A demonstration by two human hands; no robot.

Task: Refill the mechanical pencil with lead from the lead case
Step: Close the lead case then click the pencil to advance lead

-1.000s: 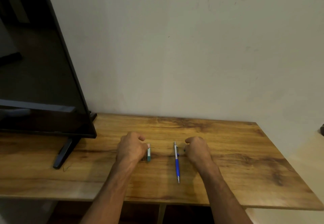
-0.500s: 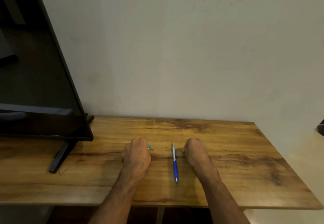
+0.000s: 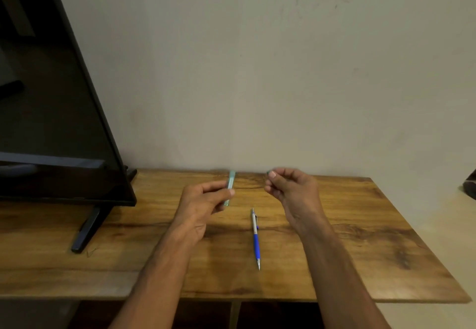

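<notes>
The mechanical pencil (image 3: pixel 255 238), with a blue grip and a silver upper barrel, lies on the wooden table (image 3: pixel 360 238) between my hands, its tip pointing toward me. My left hand (image 3: pixel 203 205) is raised above the table and holds the thin pale-teal lead case (image 3: pixel 230 183) upright between thumb and fingers. My right hand (image 3: pixel 293 192) hovers to the right of the case. Its thumb and forefinger are pinched on a tiny dark piece (image 3: pixel 268 173), too small to identify.
A large black screen (image 3: pixel 51 122) stands at the left on a dark foot (image 3: pixel 86 230) that reaches toward the table's front. The wall rises straight behind the table. A dark object (image 3: pixel 470 187) sits off the table's right side.
Both hands have lifted off the table. The left hand brought the lead case up and turned it upright; the right hand rose with its fingers pinched. The pencil stayed put.
</notes>
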